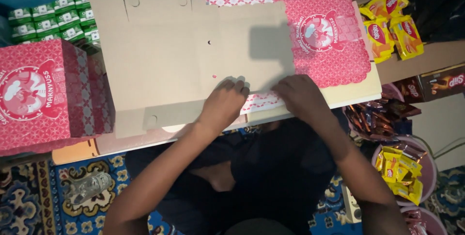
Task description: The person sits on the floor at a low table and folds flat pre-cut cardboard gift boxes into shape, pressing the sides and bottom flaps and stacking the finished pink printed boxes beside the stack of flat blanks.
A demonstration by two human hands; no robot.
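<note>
While both hands press on the near edge of the flat cardboard box blank (193,56), the sheet lies brown side up on the low white surface (353,94), with its pink patterned side showing at the right end and along the near flap. The left hand (224,102) rests with its fingers spread narrow and flat on the fold line, holding nothing inside the palm, only pushing the cardboard down. The right hand (300,94) lies just beside it, to the right, also flat, with its fingertips on the pink near flap (259,102); it does not clasp anything either. My judgement is that the main risk is a crooked fold: if the two hands push with different force, the crease can leave its scored line and the flap can wrinkle or tear at the small slots. The blank also hangs a little over the near edge of the surface, so strong pressure there may tip or slide the whole sheet toward the person. On the left, an already folded pink box (38,94) stands touching or almost touching the blank, and a sliding sheet can push it. Yellow snack packets (390,22) lie far right, well apart, and green cartons (48,19) are stacked far left.
</note>
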